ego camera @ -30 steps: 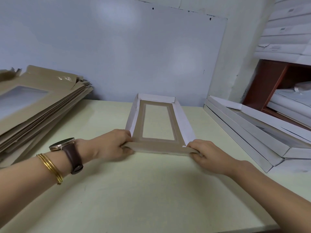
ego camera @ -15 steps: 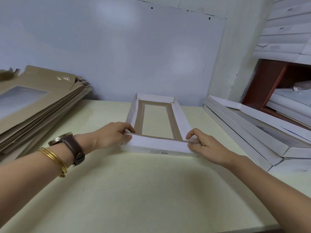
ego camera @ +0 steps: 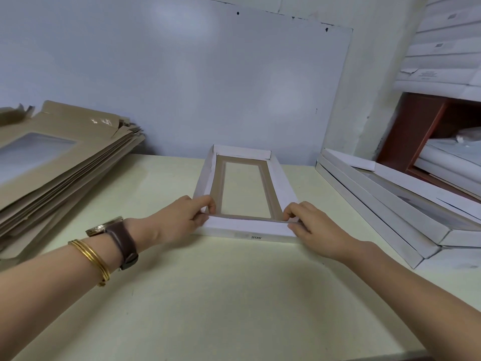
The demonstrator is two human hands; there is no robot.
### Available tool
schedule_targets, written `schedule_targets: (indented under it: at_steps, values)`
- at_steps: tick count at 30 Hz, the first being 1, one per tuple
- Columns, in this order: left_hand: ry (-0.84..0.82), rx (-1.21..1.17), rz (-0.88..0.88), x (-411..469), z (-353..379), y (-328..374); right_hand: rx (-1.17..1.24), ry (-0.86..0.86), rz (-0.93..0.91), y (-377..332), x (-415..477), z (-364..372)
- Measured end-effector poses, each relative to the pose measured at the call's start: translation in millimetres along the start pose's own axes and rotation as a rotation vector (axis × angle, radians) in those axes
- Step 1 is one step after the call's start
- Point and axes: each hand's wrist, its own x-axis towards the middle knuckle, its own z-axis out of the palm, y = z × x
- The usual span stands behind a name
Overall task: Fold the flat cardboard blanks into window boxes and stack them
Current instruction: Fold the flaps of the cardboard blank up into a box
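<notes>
A long window box [ego camera: 282,188], white outside and brown inside around a clear pane, lies on the table with its side walls and far wall raised. My left hand [ego camera: 182,217] pinches its near left corner, thumb and fingers curled over the wall. At the near right corner my right hand [ego camera: 309,227] pinches the near end flap, which is folded up and over. A pile of flat brown blanks [ego camera: 59,162] with windows lies at the left. Finished white boxes [ego camera: 390,204] are stacked at the right.
The pale table [ego camera: 208,295] stretches wide in front of the box. A light blue board [ego camera: 208,82] backs it. At the far right, a red-brown shelf [ego camera: 426,126] holds more white boxes, with others piled on top.
The near end flap went from lying flat and brown side up to standing and folding inward, white side showing. Both hands shifted from its outer ends up onto the box corners.
</notes>
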Motion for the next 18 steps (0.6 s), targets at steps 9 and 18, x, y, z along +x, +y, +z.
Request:
schedule_targets:
  at_steps: [9, 18]
  values:
    - [0.083, 0.247, -0.029, 6.8, 7.2, -1.2, -0.175, 0.156, -0.048, -14.7, 3.9, -0.7]
    - [0.09, 0.291, -0.018, 4.3, 10.9, 0.9, -0.201, -0.009, -0.059, -15.6, -2.6, 1.9]
